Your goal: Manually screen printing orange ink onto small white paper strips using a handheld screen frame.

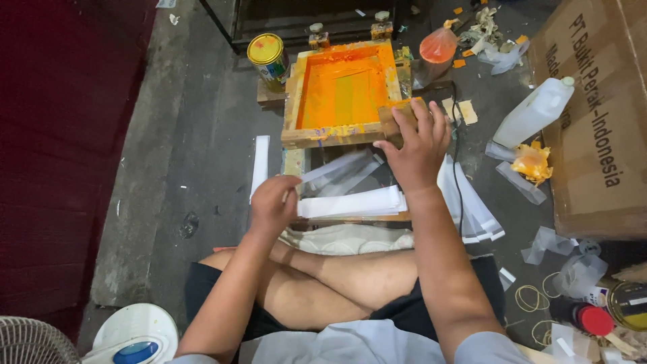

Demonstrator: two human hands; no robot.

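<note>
Two hands at work: the right hand (pixel 418 145) grips the near right corner of the orange-inked screen frame (pixel 342 91) (seemingly lifted), while the left hand (pixel 273 202) pinches a clear strip (pixel 333 165) above the white stack (pixel 354 202), mostly unprinted.

Floor-level print workshop — inked screen frame (pixel 342 94), paint can (pixel 267 59).

Right hand (pixel 419 145) grips orange screen frame (pixel 340 94) corner; left hand (pixel 273 202) pinches white strips (pixel 354 202).
</note>
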